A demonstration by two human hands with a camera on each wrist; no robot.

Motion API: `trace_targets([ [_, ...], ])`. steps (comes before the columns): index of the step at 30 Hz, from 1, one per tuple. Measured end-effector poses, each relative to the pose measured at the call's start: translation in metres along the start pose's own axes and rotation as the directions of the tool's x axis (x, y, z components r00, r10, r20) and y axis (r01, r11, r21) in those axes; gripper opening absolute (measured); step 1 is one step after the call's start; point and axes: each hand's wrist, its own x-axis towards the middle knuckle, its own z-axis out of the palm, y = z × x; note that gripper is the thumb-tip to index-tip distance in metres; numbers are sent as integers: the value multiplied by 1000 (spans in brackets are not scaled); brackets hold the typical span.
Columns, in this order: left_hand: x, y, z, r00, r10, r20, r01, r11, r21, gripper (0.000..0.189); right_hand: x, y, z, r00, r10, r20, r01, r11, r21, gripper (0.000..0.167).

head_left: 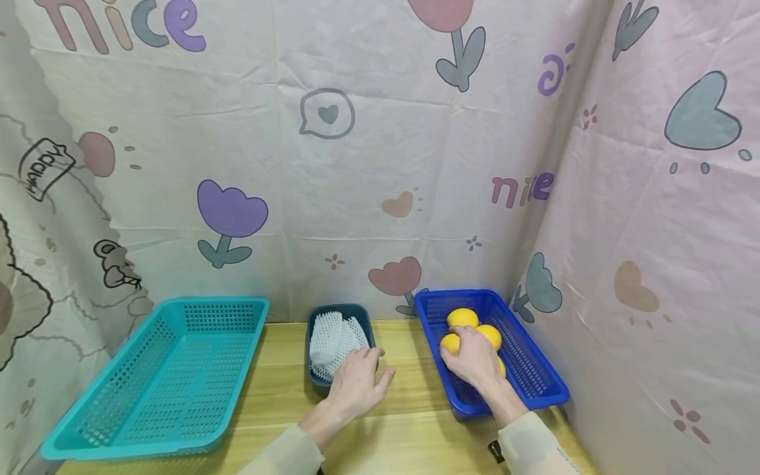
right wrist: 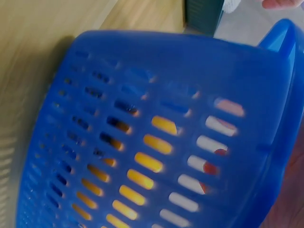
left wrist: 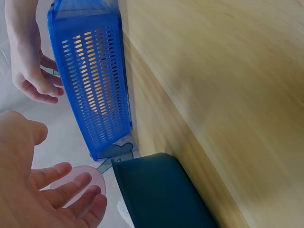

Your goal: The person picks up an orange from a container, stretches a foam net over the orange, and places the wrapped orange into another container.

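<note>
My left hand (head_left: 358, 384), its fingers spread, hovers by the near right edge of a dark teal container (head_left: 318, 388) holding white foam net sleeves (head_left: 332, 340). In the left wrist view, that left hand (left wrist: 45, 183) has nothing between its fingers. My right hand (head_left: 474, 357) reaches into a blue basket (head_left: 537, 369), with loosely bent fingers right over a yellow lemon (head_left: 451, 343). More lemons (head_left: 463, 318) lie around it, some partly hidden by the hand. Through the slots of the blue basket (right wrist: 161, 57) in the right wrist view, reddish fingertips show above the yellow fruit.
A large turquoise basket (head_left: 172, 376) stands at the left on the wooden table (head_left: 404, 422). Behind the baskets and along the right side hangs a printed white curtain (head_left: 356, 171).
</note>
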Motion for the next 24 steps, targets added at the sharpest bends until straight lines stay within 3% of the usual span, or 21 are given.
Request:
trace_targets([
  [24,11,16,12,999,9,53,-8,1000,-10,45,12,22,5,988,49,144,-39,997,-74,72],
])
